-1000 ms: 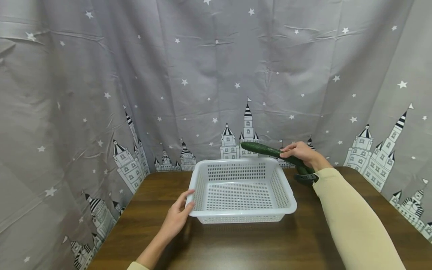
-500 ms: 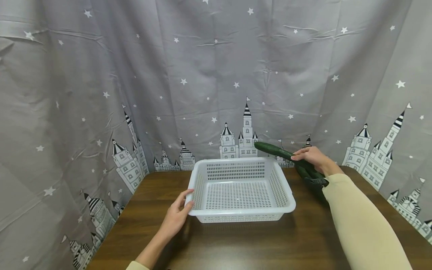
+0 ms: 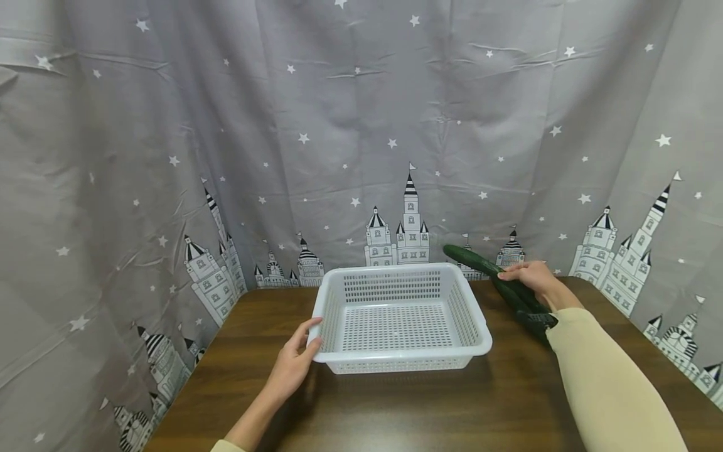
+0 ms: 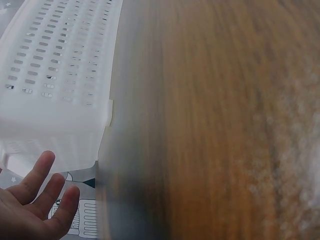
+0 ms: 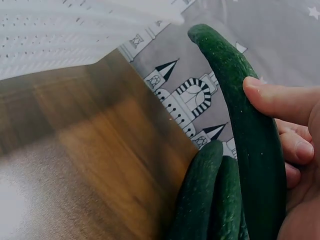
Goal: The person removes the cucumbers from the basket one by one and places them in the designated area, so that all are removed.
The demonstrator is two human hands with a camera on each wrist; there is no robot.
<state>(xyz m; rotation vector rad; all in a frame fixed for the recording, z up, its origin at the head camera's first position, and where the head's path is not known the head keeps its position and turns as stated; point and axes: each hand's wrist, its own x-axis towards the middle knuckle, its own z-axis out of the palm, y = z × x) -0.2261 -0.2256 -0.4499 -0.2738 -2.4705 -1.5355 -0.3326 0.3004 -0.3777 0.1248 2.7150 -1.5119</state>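
My right hand (image 3: 535, 279) holds a long dark green cucumber (image 5: 252, 140) at the far right of the table. The thumb lies along its side in the right wrist view, and its tip points up and left behind the basket's corner. Just under it lie more cucumbers (image 5: 197, 187), side by side on the wood and partly hidden by the held one. With thumb and finger, my left hand (image 3: 294, 358) grips the left rim of a white plastic basket (image 3: 403, 355). The other fingers spread loosely beside its wall in the left wrist view. Nothing lies in the basket.
The brown wooden table (image 3: 395, 408) has rounded back corners. A grey curtain (image 3: 339, 125) with white stars and printed castles hangs right behind its back edge and along the left side.
My right hand has moved right and down with the cucumber, away from the basket and closer over the other cucumbers. The left hand and basket stay in place.
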